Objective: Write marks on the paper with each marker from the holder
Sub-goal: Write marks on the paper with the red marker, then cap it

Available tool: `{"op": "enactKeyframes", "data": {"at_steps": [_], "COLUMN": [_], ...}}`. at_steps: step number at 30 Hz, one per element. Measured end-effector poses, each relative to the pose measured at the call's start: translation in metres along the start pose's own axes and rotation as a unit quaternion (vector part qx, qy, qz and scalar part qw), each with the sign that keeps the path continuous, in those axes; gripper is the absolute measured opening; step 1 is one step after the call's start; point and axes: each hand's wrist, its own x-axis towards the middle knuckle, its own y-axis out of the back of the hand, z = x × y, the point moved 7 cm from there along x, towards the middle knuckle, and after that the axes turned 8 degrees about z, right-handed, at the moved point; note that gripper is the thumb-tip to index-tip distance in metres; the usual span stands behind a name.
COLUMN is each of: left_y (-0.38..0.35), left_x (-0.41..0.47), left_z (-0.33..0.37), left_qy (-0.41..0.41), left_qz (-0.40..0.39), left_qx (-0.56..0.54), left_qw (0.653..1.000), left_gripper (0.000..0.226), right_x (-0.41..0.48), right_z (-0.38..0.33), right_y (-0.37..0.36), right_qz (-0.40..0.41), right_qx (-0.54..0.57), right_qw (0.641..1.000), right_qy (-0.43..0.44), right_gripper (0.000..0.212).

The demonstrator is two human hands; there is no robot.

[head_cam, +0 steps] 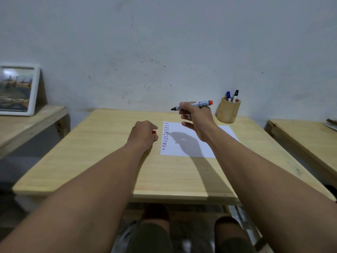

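Two hands were over the table [109, 161]: the right hand [196, 118] was raised above the paper [189, 143] with its thumb and forefinger clamped on an uncapped marker [193, 105], and the left hand [144, 134] rested as a closed fist just left of the sheet, curled round a small red piece, probably the cap [154, 132]. The marker lay roughly level, dark nib pointing left and clear of the paper, orange end toward the holder [228, 111]. The other fingers of the right hand were spread loose beneath the barrel. A column of short red, blue and dark marks [165, 136] ran down the sheet's left edge; the rest was blank, with the hand's shadow across it. Two more markers [232, 96], one blue-capped and one black-capped, stood in the holder at the far right, well apart from the grip. The step in hand was judged to be the one between uncapping and writing. The next move would call for tilting the nib down and lowering it beside the existing column
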Motion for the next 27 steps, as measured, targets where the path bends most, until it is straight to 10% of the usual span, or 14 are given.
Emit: {"op": "enactKeyframes", "data": {"at_steps": [5, 15, 27], "left_y": [0.003, 0.005, -0.015], "left_x": [-0.023, -0.073, -0.087], "left_z": [0.001, -0.006, -0.010], "left_qy": [-0.016, -0.058, -0.096], "left_qz": [0.009, -0.002, -0.124], "left_qx": [0.027, 0.106, 0.236], "left_qw": [0.999, 0.993, 0.959], "left_gripper": [0.071, 0.034, 0.054], "right_x": [-0.005, -0.038, -0.053], "right_z": [0.007, 0.050, 0.072], "right_y": [0.002, -0.006, -0.012], "right_qz": [-0.004, 0.027, 0.064], "right_qx": [-0.027, -0.136, -0.284], "right_qw": [1.000, 0.990, 0.954], "right_qy": [0.005, 0.009, 0.068], "right_gripper": [0.012, 0.013, 0.022]}}
